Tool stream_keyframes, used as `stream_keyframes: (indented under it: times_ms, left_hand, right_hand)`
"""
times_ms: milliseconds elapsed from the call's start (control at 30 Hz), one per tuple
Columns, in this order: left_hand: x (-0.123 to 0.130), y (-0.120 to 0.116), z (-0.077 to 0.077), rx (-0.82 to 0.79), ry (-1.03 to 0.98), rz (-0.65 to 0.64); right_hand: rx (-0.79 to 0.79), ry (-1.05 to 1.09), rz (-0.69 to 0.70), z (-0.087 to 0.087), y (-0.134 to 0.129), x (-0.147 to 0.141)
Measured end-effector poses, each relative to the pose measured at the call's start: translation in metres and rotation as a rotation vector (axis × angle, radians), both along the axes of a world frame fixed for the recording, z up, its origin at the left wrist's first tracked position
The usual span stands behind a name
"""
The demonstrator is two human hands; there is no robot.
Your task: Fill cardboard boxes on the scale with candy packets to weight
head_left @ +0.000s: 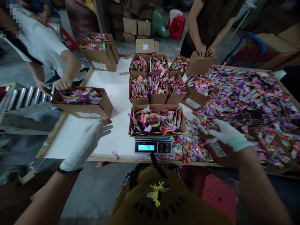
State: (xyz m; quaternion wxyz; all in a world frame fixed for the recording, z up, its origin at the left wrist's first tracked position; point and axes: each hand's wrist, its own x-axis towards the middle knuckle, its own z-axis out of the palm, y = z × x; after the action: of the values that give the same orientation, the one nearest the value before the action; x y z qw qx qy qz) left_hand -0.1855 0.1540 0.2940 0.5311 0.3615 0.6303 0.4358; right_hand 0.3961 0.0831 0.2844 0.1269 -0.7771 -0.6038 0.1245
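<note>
My left hand (pixel 90 139), in a white glove, hovers over the white table with its fingers stretched out. It is close to the near side of a cardboard box (pixel 93 110) full of small colourful packets. My right hand (pixel 228 133), also gloved, is over the near edge of the packet heap with thumb and fingers apart. Just below it a tilted cardboard box (pixel 217 148) with a white label is partly covered. Between my hands, a filled box (pixel 154 133) sits on a digital scale (pixel 153 146) with a lit display.
Several packet-filled boxes (pixel 159 98) stand together behind the scale. A large heap of packets (pixel 243 90) covers the table's right side. One person (pixel 67 68) handles the left box near a roller conveyor (pixel 22 98); another person's hands (pixel 206 51) grip a box at the back.
</note>
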Motion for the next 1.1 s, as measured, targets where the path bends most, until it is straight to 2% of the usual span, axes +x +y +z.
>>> stream_keyframes:
  times_ms: [33,100,167,233,300,400,500,633,733,867,967,1100]
  left_hand:
    - [0.008,0.004,0.012,0.034,0.031,-0.027]
    - [0.028,0.012,0.037,0.069,0.109,-0.073]
    - [0.047,0.02,0.056,0.062,0.207,-0.137]
    - [0.062,0.029,0.065,0.049,0.31,-0.216]
    - [0.069,0.039,0.062,0.042,0.428,-0.275]
    - [0.072,0.055,0.045,0.069,0.566,-0.394]
    - [0.074,0.066,0.031,0.122,0.629,-0.536]
    - [0.083,0.067,0.027,0.033,0.594,-0.619]
    - [0.089,0.063,0.022,-0.127,0.475,-0.637]
    - [0.091,0.062,0.009,-0.219,0.363,-0.59]
    - [0.09,0.064,0.001,-0.247,0.367,-0.576]
    - [0.091,0.066,-0.003,-0.216,0.316,-0.54]
  right_hand:
    - [0.007,0.011,0.02,-0.006,-0.003,0.0]
    - [0.035,0.057,0.035,-0.006,-0.007,-0.009]
    - [0.111,0.121,0.058,0.007,-0.009,-0.027]
    - [0.184,0.169,0.124,0.026,-0.005,-0.052]
    - [0.229,0.175,0.28,0.043,0.003,-0.079]
    - [0.194,0.056,0.601,0.057,0.024,-0.123]
    - [0.022,-0.137,0.81,0.056,0.049,-0.166]
    - [-0.205,-0.227,0.92,0.042,0.081,-0.207]
    - [-0.223,-0.13,0.939,0.028,0.095,-0.213]
    - [-0.069,0.128,0.81,0.016,0.097,-0.197]
    - [0.027,0.257,0.668,0.02,0.095,-0.188]
    - [0.142,0.248,0.553,0.035,0.093,-0.184]
